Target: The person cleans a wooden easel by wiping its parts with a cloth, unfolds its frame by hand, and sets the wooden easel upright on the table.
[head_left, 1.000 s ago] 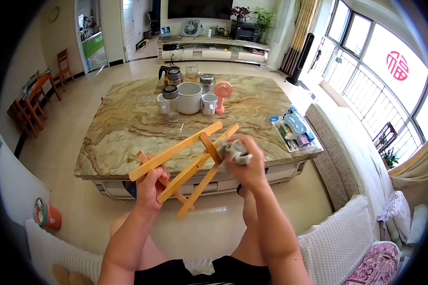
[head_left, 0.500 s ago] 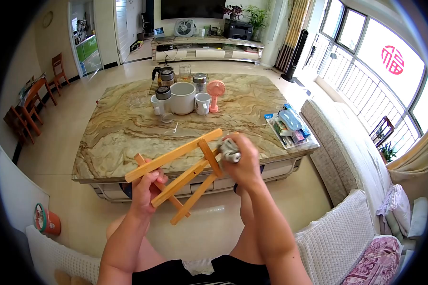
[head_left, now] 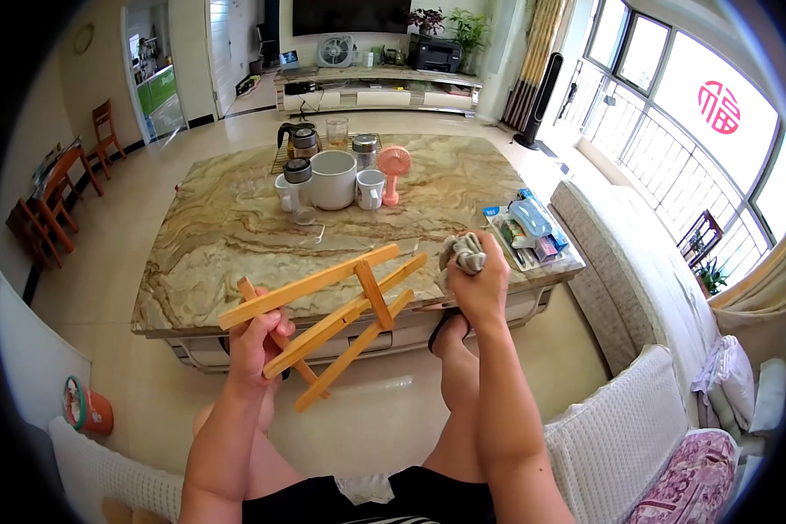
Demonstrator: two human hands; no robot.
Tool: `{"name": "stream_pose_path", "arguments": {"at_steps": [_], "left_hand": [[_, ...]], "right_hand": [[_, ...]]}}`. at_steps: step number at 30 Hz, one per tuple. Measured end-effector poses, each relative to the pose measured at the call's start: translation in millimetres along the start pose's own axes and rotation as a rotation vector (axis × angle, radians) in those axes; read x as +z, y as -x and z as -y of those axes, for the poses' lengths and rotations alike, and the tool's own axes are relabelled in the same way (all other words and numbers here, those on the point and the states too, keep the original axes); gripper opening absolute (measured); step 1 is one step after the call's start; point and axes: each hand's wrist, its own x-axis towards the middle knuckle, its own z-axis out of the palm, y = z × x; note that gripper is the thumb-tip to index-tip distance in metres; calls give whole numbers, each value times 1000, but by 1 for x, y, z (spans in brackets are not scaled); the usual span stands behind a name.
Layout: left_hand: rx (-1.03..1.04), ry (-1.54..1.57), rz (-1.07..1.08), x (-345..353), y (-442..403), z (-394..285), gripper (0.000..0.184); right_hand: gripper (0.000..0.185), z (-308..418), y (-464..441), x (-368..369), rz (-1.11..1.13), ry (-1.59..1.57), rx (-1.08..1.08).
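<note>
My left hand [head_left: 258, 341] is closed around the near end of a wooden folding frame [head_left: 323, 286], made of light slats joined by crosspieces. The frame is held tilted in the air in front of the table's near edge, its far end pointing up and to the right. In my right hand [head_left: 483, 284] is a bunched grey cloth [head_left: 464, 253], gripped in the fingers. That hand is to the right of the frame, with a gap between the cloth and the slats.
The marble-patterned table [head_left: 236, 236] carries a white pot [head_left: 333, 181], mugs, jars and a pink fan [head_left: 393, 170]. Packaged items [head_left: 534, 229] lie at its right end. A sofa [head_left: 624, 419] is beside my legs, and an orange bin [head_left: 92, 409] stands at left.
My right hand with the cloth has moved right, away from the wooden frame's crosspiece. My left hand and the frame have shifted slightly left.
</note>
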Motion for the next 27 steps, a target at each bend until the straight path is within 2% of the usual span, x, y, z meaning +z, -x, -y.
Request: {"name": "stream_pose_path", "arguments": {"at_steps": [2, 4, 6, 8, 12, 14, 18, 20, 22, 24, 27], "left_hand": [[0, -42, -27, -2, 0, 1, 28], [-14, -62, 3, -4, 1, 3, 29], [-32, -88, 40, -4, 1, 5, 29], [-27, -74, 100, -1, 3, 8, 30], [-29, -142, 99, 1, 4, 5, 27], [-21, -175, 119, 0, 5, 4, 26], [74, -293, 152, 7, 7, 2, 24], [139, -464, 164, 10, 6, 3, 22], [140, -500, 210, 5, 8, 6, 23], [133, -541, 268, 2, 7, 5, 25], [169, -576, 320, 5, 8, 3, 22]], "right_hand": [[35, 7, 2, 0, 27, -74, 50], [37, 23, 11, 9, 164, -356, 97], [42, 35, 21, 20, 316, -349, -47], [44, 46, 24, 28, 354, -235, -238], [45, 20, 13, 34, 298, -71, -238], [44, 5, 7, 27, 186, 99, -185], [43, 15, 3, 7, 128, -116, 13], [41, 21, 9, 8, 170, -171, 14], [40, 34, 16, 16, 306, -265, -350], [39, 50, 19, 23, 483, -219, -544], [38, 41, 18, 26, 503, -111, -472]]}}
